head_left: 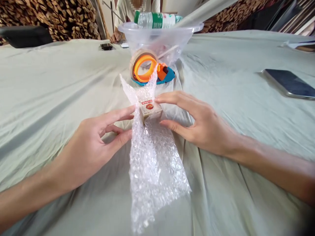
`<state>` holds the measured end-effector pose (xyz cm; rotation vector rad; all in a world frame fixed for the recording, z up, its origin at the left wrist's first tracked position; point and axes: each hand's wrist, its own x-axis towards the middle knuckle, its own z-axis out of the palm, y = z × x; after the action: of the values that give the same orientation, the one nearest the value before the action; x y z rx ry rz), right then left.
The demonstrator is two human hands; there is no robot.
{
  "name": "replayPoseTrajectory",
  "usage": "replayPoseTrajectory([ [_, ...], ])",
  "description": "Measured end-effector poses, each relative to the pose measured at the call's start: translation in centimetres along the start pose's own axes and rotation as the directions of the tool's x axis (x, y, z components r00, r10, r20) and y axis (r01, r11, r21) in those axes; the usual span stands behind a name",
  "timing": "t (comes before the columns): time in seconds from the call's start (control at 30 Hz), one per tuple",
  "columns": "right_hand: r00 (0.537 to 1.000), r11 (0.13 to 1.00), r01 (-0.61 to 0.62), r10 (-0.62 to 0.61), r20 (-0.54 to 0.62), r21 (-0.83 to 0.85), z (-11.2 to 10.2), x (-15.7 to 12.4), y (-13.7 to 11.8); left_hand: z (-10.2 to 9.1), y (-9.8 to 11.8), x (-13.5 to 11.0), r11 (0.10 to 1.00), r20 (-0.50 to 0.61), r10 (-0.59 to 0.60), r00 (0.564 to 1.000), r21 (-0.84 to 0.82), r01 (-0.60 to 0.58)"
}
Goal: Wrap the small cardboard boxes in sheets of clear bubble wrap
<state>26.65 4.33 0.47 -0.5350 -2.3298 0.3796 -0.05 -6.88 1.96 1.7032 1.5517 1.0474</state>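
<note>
A small cardboard box point(150, 111) with a red label sits on a strip of clear bubble wrap point(157, 170), near the strip's far end. The wrap stands up at the box's sides and far end, with two raised corners beyond it. My left hand point(91, 147) presses the wrap's left edge with its fingertips beside the box. At the box's right side, my right hand point(197, 121) holds the wrap against it, forefinger at the top edge and thumb lower and nearer me. The near part of the strip lies loose towards me.
Just beyond the wrap stands an orange and blue tape dispenser point(165, 73) with a tape roll point(133, 64). Behind it is a clear plastic basin point(159, 36) with a bottle point(157, 20) on top. A phone point(290, 82) lies at right. A person point(120, 13) is across the cloth-covered table point(61, 82).
</note>
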Motion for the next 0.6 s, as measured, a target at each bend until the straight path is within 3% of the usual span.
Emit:
replayPoseTrajectory([
  [0.17, 0.996, 0.999, 0.023, -0.027, 0.085, 0.048, -0.33, 0.14, 0.2, 0.06, -0.22, 0.13, 0.991, -0.015, 0.064, 0.998, 0.122, -0.062],
  [0.4, 0.991, 0.988, 0.111, -0.119, 0.064, 0.11, -0.61, 0.31, 0.63, 0.16, -0.34, -0.02, 0.948, 0.089, 0.216, 0.972, 0.219, -0.231],
  [0.6, 0.993, 0.981, 0.088, -0.1, 0.065, 0.173, -0.7, 0.42, 0.33, -0.12, -0.95, -0.04, 0.963, 0.135, 0.16, 0.978, 0.198, -0.185],
])
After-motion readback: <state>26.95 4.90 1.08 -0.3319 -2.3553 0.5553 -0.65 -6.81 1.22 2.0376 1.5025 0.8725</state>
